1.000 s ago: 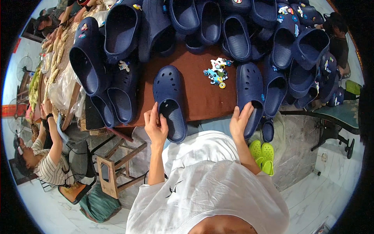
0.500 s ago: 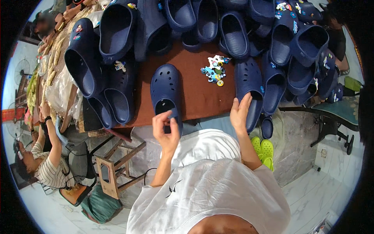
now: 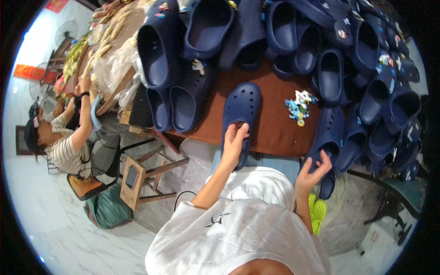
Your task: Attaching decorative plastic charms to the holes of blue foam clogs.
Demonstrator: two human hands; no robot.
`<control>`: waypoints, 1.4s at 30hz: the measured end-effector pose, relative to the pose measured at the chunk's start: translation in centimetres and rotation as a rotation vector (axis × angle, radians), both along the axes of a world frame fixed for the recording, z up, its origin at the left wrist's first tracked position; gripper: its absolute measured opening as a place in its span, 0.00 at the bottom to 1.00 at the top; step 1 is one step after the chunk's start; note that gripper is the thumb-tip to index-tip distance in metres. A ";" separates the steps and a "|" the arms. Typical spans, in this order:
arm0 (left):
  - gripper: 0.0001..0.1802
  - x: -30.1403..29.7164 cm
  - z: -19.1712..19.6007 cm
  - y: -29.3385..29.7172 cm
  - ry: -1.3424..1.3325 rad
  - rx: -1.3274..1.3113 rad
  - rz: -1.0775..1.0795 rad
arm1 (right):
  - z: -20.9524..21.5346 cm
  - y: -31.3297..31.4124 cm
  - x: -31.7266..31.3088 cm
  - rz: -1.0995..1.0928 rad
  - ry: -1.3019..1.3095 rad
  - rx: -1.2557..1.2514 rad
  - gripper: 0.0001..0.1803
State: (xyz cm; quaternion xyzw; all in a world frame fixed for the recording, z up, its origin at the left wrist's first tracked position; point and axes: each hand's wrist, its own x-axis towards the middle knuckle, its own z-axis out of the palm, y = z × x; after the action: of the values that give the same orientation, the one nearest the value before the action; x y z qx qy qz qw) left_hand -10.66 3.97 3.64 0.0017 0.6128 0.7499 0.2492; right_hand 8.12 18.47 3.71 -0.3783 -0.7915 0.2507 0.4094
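A navy clog [image 3: 242,107] with round vent holes lies on the brown tabletop [image 3: 275,133], its toe pointing away from me. My left hand [image 3: 234,144] is at its foot opening, fingertips bent over the edge of the upper; the tips are partly hidden inside. To the right, my right hand [image 3: 315,173] is beside and partly over another navy clog [image 3: 329,123], thumb and forefinger apart with nothing visible between them. Between the two clogs sits a small heap of colourful shoe charms [image 3: 299,105], mostly blue and white.
Many navy clogs [image 3: 330,75], some with charms fitted, crowd the far and right sides. At left are another navy pair [image 3: 185,107], a wooden stool [image 3: 133,178] and a seated person in a striped shirt [image 3: 68,146]. Lime-green clogs [image 3: 317,213] rest on the floor.
The view has turned, shifting the scene rightward. My left hand has gone from above the clog's opening down onto it. My right hand has come off the right clog's side and its fingers have bent.
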 end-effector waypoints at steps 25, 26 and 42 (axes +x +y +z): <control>0.29 -17.0 10.2 -4.9 1.334 -1.012 0.613 | -3.5 -5.0 -7.8 0.557 -0.370 -0.322 0.28; 0.28 -17.7 9.7 -5.3 1.331 -1.090 0.582 | -3.2 -4.8 -7.8 0.541 -0.286 -0.260 0.19; 0.20 2.7 5.3 -11.3 1.216 -0.838 0.445 | -3.3 -2.3 -3.0 0.325 -0.253 -0.238 0.23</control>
State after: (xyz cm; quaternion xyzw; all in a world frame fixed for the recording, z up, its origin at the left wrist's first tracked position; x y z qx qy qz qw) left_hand -8.01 -7.34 8.90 0.1957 0.8607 0.3547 -0.3085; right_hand 5.16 16.22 0.38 -0.3198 -0.8518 0.3557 0.2136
